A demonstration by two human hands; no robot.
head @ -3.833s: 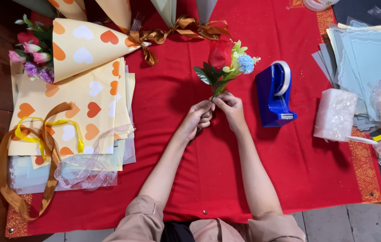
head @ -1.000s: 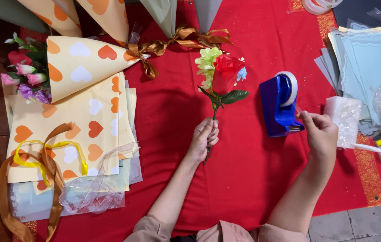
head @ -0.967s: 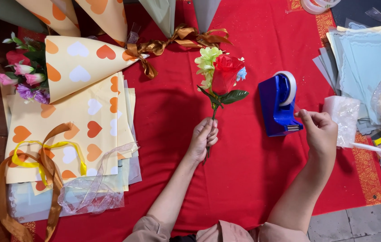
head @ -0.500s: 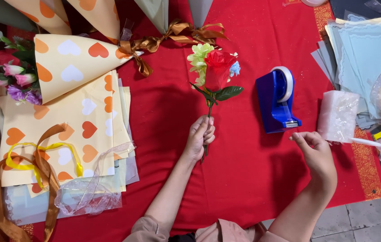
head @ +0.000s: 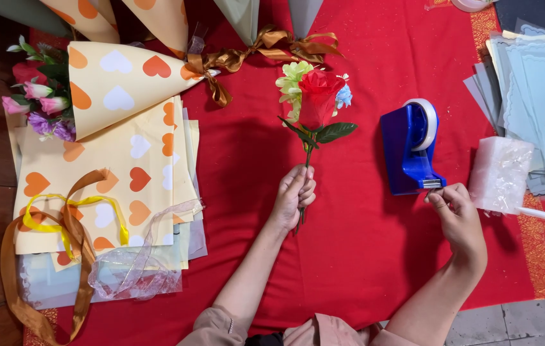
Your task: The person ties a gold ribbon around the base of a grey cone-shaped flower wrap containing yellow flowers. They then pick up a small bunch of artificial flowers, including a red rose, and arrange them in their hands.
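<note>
Flower stem held upright in the left hand, right hand at the tape dispenser

The left hand [head: 295,195] is closed around the lower stem of a small artificial flower bunch [head: 314,102], a red rose with pale green and blue blooms; its long axis runs almost straight up the picture, blooms pointing away from the person, stem end toward them, over the middle of the red cloth [head: 240,186] on the bench. The right hand [head: 458,214] is well apart from the left, its fingertips pinched together at the cutter end of the blue tape dispenser [head: 410,147], which stands just right of the flowers; whether tape is between the fingers cannot be told. A clear wrapped packet [head: 500,173] lies beside that hand, and heart-printed paper sheets [head: 112,186] lie far left
</note>
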